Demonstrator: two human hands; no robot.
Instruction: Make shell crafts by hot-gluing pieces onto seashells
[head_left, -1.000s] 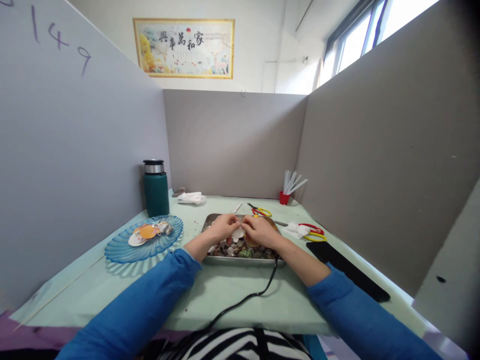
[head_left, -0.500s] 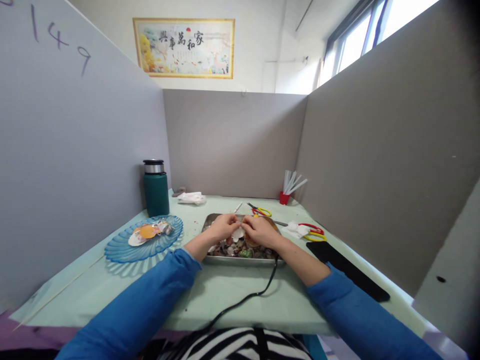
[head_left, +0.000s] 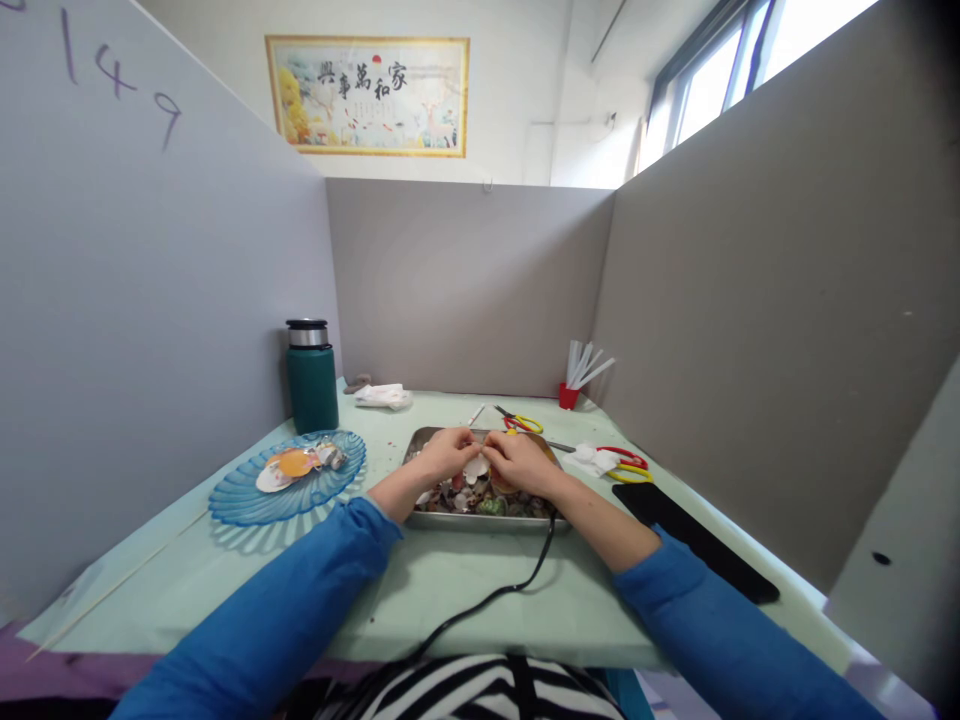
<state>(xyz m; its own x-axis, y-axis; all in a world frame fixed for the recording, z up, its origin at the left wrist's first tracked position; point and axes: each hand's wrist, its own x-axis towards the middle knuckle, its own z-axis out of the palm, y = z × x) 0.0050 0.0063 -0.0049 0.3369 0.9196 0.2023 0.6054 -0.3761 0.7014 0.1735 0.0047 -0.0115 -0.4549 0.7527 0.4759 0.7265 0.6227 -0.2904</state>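
Observation:
A metal tray [head_left: 480, 522] full of mixed seashells [head_left: 471, 495] stands in front of me. Over it, my left hand [head_left: 451, 452] and my right hand [head_left: 517, 460] meet nearly fingertip to fingertip. Both have their fingers bent and pinched together. Whatever lies between the fingertips is too small to make out. Just below them a pale shell [head_left: 477, 467] shows among the others. A black cord [head_left: 495, 592] runs from the tray's right front corner, under my right wrist, toward the table's front edge.
At left are a blue scalloped plate [head_left: 232, 505] holding shells and a green flask [head_left: 313, 388]. Scissors [head_left: 529, 422], more scissors [head_left: 637, 466], white tissue [head_left: 594, 459], a black flat object [head_left: 697, 540] and a red cup [head_left: 568, 397] of white sticks lie right. Grey partitions [head_left: 472, 280] enclose the table.

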